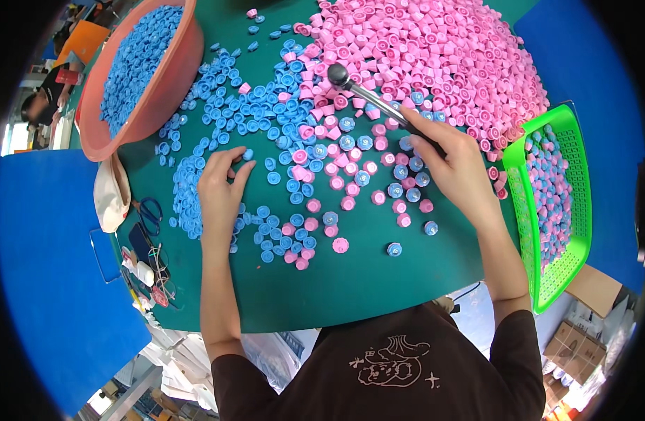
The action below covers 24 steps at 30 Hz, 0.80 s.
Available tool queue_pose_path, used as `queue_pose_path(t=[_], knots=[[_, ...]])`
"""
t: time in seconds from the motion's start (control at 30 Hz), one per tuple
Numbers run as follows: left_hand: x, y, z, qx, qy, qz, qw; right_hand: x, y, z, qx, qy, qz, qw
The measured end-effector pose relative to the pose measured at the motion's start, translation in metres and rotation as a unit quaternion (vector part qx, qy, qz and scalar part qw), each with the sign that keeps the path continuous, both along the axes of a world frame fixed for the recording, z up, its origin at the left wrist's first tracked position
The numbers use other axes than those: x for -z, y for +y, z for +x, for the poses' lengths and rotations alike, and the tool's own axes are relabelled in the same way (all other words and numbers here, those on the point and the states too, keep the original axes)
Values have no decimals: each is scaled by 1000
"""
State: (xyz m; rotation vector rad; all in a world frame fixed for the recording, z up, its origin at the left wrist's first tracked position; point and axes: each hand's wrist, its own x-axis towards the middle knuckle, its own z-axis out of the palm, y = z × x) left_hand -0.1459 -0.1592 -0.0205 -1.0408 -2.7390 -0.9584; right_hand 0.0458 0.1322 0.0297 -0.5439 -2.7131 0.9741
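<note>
My left hand [223, 179] is closed in a pinch, with a small round blue cap [248, 154] between thumb and forefinger. In my right hand [454, 158] is the black grip of a small hammer [370, 97]; its metal shaft points away to the left and ends in a dark rounded head above the pieces. Loose blue caps [266, 105] spread around my left hand. Below the hammer stand pink cup-shaped pieces [352, 189], and several joined blue-and-pink pieces [395, 190] lie near my right hand.
A large heap of pink cups [420, 56] covers the far right of the green table [378, 281]. At far left stands a salmon basin [189, 63] of blue caps. A green basket [583, 203] at right holds joined pieces. Scissors [150, 216] lie at the left edge.
</note>
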Motion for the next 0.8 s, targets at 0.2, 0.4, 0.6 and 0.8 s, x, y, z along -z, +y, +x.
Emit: queue_pose_path(t=[0.2,0.4,0.6,0.8], knots=[[1,7,-2,15,-14,-2,1000,1,2,6,-18,-8,-25,999],[-3,7,-11,9,21,-21,1000,4,2,0,-27,-32,-28,999],[-22,89,1,116,53,72,989,-2,14,8,32,10,-140,990],[-6,140,-15,199,101,70,972,5,16,19,26,-2,-144,989]])
